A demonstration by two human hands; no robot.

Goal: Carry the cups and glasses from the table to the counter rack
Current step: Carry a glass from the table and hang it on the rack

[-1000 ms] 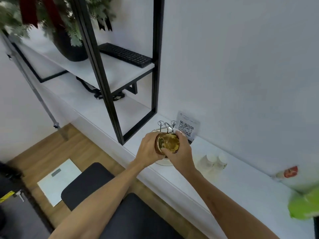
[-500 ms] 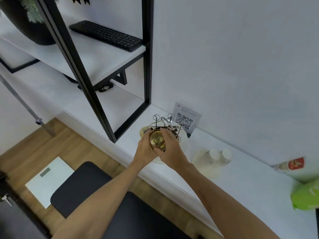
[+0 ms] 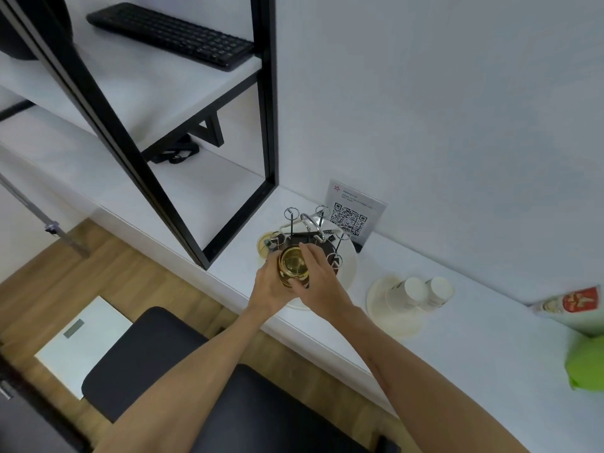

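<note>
Both hands are lowering the amber glass cup (image 3: 293,265) closer onto the wire peg rack (image 3: 307,230) on the white desk (image 3: 457,348), left hand (image 3: 269,286) and right hand (image 3: 322,279) gripping it, risking a missed peg and tipping.

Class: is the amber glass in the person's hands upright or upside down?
Cannot tell: only one round end of the amber glass shows.

The rack (image 3: 313,237) stands on the counter (image 3: 457,348) near its front edge, just right of the shelf frame (image 3: 268,125). A glass (image 3: 293,264) sits over the rack's front, seemingly on a peg. Behind stands a sign (image 3: 354,212); right, paper cups (image 3: 421,291); a keyboard (image 3: 170,34) on the shelf.
</note>
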